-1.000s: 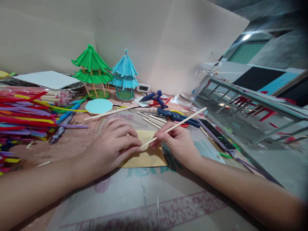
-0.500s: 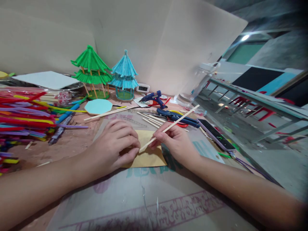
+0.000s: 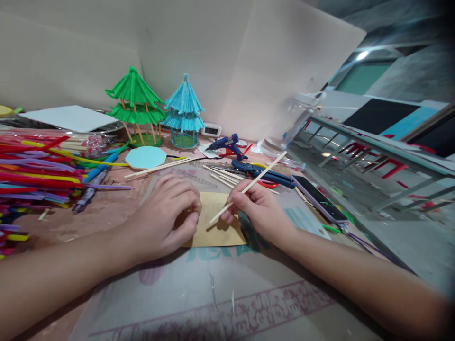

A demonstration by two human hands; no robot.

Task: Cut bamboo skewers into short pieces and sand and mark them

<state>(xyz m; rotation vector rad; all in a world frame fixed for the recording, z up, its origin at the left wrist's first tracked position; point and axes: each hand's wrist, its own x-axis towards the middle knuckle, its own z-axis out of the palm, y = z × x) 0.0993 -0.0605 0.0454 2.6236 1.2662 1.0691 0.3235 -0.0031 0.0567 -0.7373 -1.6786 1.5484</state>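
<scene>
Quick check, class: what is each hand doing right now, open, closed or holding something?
Left hand: loosely curled, no stick visible in it; fully closed or not, can't tell.
Right hand: closed, holding a thin wooden stick.

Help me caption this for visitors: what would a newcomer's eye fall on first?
Probably the green tower and blue tower, side by side at the back, left of centre. Next, the heap of bright pipe cleaners along the left edge. Then, at centre, the right hand holding a pale stick slanted over yellowish card.
</scene>
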